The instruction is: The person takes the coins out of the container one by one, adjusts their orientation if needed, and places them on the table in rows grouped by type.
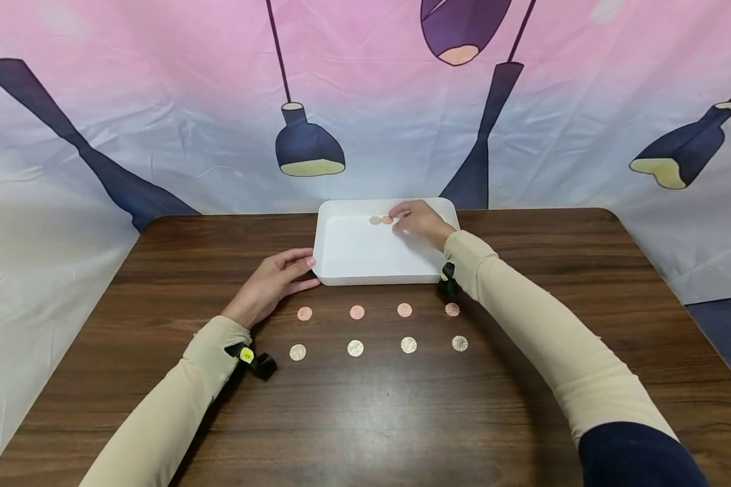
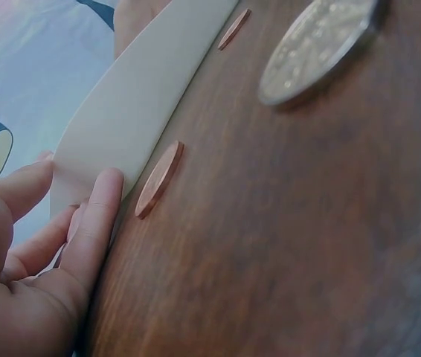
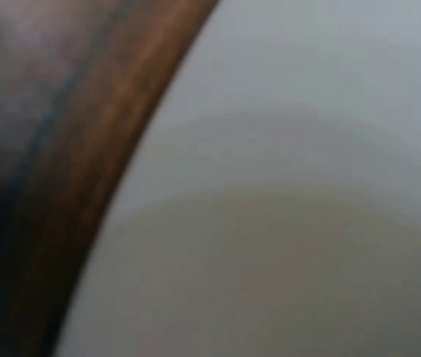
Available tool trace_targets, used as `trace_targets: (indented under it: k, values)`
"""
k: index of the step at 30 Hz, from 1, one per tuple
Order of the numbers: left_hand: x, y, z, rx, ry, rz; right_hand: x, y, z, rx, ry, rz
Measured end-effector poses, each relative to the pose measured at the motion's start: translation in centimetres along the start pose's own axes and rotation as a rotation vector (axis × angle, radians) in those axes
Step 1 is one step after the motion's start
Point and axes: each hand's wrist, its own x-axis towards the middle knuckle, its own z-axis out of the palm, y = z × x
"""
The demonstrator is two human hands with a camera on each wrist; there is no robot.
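At the near left corner of a white tray (image 1: 353,253), my left hand (image 1: 274,277) grips with its fingertips; the left wrist view shows one finger against the tray's front wall (image 2: 132,111). My right hand (image 1: 423,222) reaches over the right part of the tray. Its fingertips are beside a copper-coloured coin (image 1: 387,220), apart from each other. Left of that coin and close against it lies a silver-coloured coin (image 1: 374,220). The right wrist view is blurred and shows the tray's pale surface (image 3: 285,260) but no fingers.
Several copper-coloured coins (image 1: 357,312) form a row on the brown wooden table (image 1: 365,426) before the tray. A second row of several silver-coloured coins (image 1: 356,348) lies nearer. Behind the table hangs a printed cloth (image 1: 219,135) with lamp pictures.
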Motion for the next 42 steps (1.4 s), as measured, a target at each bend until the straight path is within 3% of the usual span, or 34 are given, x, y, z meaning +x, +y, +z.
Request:
trace_targets:
  k: [11, 19, 32, 42]
  values:
    - [0.2, 0.1, 0.2, -0.005, 0.008, 0.004, 0.3, 0.2, -0.1, -0.104, -0.113, -0.061]
    - [0.2, 0.1, 0.2, 0.008, 0.004, 0.001, 0.2, 0.6, -0.5, -0.037, -0.165, -0.020]
    - [0.1, 0.3, -0.1, 0.008, 0.012, 0.002, 0.1, -0.8, 0.7, -0.048, -0.105, 0.027]
    - [0.2, 0.0, -0.1, -0.004, 0.007, 0.000, 0.9, -1.3, 0.4, -0.046, -0.189, 0.099]
